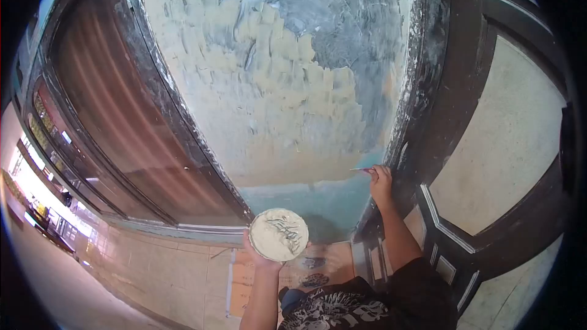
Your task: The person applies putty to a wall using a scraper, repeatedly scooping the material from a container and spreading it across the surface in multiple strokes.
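My left hand [259, 259] is wrapped around the side and underside of a round tub [254, 245]. Cream-coloured putty [269, 230] fills it, its surface ridged and scraped. My right hand [381, 184] grips a thin putty knife [362, 170], seen almost edge-on, with a reddish handle. The blade points left at the wall's lower right; whether it touches cannot be made out. In front of me, the wall panel [269, 110] carries uneven cream putty over its middle. Mottled grey-blue surface [361, 30] shows above, and a bare blue-green band [299, 205] runs along the bottom.
Dark wooden frames with flaking edges border the panel. A glazed window with a brown curtain [122, 98] stands left, and a dark panelled door [452, 208] right. Below are floor tiles [177, 269] and a flat orange-brown sheet [241, 287] by my feet.
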Available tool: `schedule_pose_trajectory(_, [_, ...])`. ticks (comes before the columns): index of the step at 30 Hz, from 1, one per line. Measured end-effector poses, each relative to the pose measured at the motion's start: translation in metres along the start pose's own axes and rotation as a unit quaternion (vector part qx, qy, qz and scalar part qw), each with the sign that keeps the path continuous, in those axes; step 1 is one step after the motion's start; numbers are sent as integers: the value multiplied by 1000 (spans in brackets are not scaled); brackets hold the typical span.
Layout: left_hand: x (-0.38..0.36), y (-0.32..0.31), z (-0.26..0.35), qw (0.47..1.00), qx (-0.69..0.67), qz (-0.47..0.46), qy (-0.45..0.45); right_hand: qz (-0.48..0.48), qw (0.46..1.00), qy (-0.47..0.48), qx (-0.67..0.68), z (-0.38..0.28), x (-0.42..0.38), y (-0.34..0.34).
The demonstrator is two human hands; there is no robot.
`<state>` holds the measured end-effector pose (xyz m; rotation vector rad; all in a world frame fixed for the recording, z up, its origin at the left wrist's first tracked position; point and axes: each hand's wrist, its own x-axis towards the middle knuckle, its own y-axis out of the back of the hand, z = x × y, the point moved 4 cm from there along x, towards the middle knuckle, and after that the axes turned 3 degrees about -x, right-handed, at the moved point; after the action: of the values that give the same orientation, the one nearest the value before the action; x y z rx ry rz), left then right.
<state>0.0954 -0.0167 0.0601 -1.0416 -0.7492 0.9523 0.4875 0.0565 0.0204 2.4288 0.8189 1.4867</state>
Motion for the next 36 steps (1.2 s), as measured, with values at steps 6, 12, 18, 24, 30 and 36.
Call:
schedule_pose_trajectory(6, [3,20,3,995,-75,72,-11,-3,1000,-9,26,2,-18,1])
schedule_pose_trajectory(12, [5,15,3,998,-33,47,2,31,999,-1,5,-10,-2,8])
schedule_pose_trajectory(18, [9,5,3,999,-22,28,12,-4,1000,4,30,-8,-18,4])
schedule_pose_trajectory(24, [9,-4,4,998,-43,29,22,-16,997,-66,48,-9,6,9])
schedule_pose_trajectory(30, [9,-36,24,986,-158,-41,22,-103,918,-181,337,-54,59,37])
schedule_pose_trajectory(36, [26,-100,53,993,-82,-82,-35,-218,904,2,369,-203,157,116])
